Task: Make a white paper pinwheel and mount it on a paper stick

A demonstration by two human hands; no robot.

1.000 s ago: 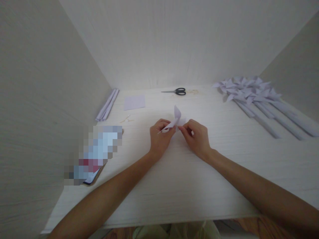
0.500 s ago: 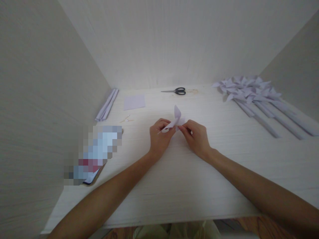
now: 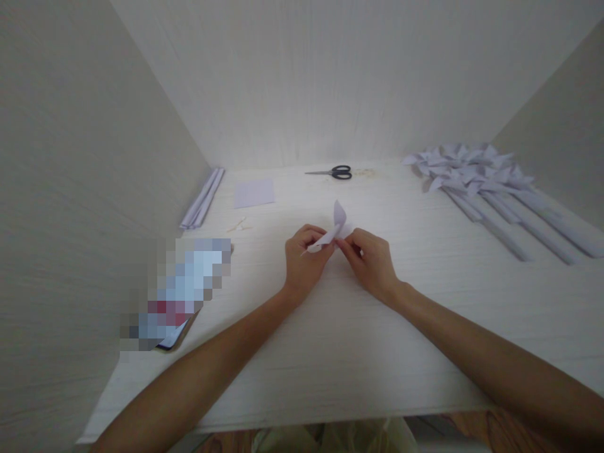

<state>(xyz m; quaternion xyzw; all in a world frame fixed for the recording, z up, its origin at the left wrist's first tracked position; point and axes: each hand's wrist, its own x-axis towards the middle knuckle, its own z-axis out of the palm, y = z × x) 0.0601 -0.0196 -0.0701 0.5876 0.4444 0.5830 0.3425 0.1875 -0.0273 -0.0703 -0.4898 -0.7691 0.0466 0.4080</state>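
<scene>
A pale lilac paper pinwheel (image 3: 339, 217) is held over the middle of the table, one curved blade pointing up and away. My left hand (image 3: 306, 257) pinches it from the left, its thumb at the centre of the folded paper. From the right, my right hand (image 3: 369, 259) is closed with thumb and forefinger at the same centre. The fingertips of both hands nearly meet there. Whatever lies between the right fingertips besides paper is too small to make out.
Black-handled scissors (image 3: 340, 172) lie at the back. A paper square (image 3: 254, 193), rolled paper sticks (image 3: 202, 198), cotton swabs or small sticks (image 3: 240, 225) and a blurred phone (image 3: 189, 289) are on the left. Several finished pinwheels (image 3: 472, 168) are piled at the right. Walls enclose three sides.
The right fingertips have moved slightly left, closer to the left thumb at the paper's centre. The upright blade has shifted a little right. Both hands keep their hold.
</scene>
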